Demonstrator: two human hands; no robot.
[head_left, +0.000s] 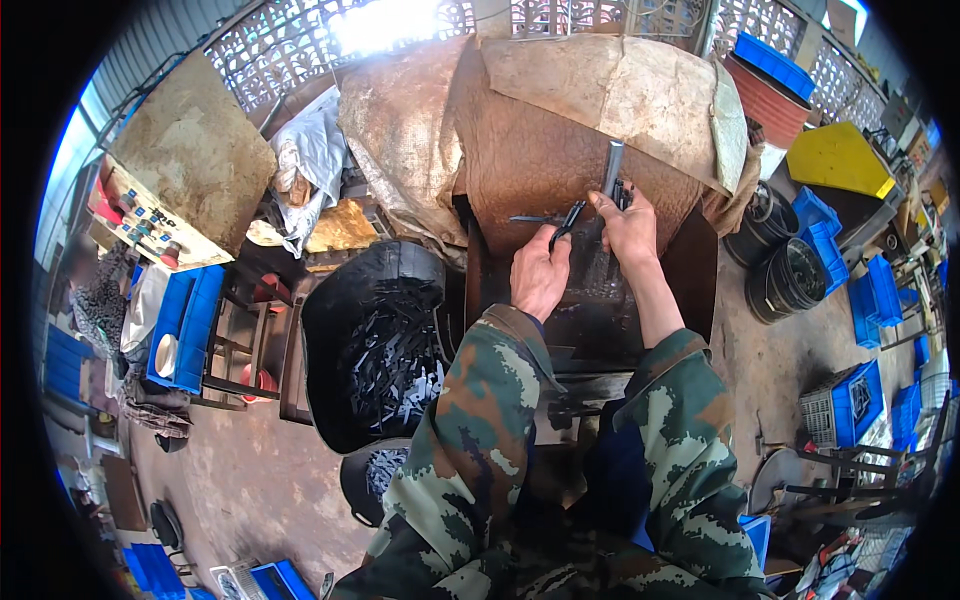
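Small marks lay beside the buttons of a control panel (150, 222) between nine and ten o'clock, too small to read. Stained brown sheeting (545, 140) hung toward twelve, below a bright lattice wall (285, 65), over a dark metal trough (695, 285). Concrete floor (240, 470) spread around; black buckets (785, 285) stood at three, a black bin (330, 370) of dark metal strips (390, 350) at eight. Between one and two, the left hand (540, 275) was clamped on a black plier-like tool (568, 222). The right hand (630, 230) was at a grey metal bar (613, 165); whether its fingers gripped that, I could not tell.
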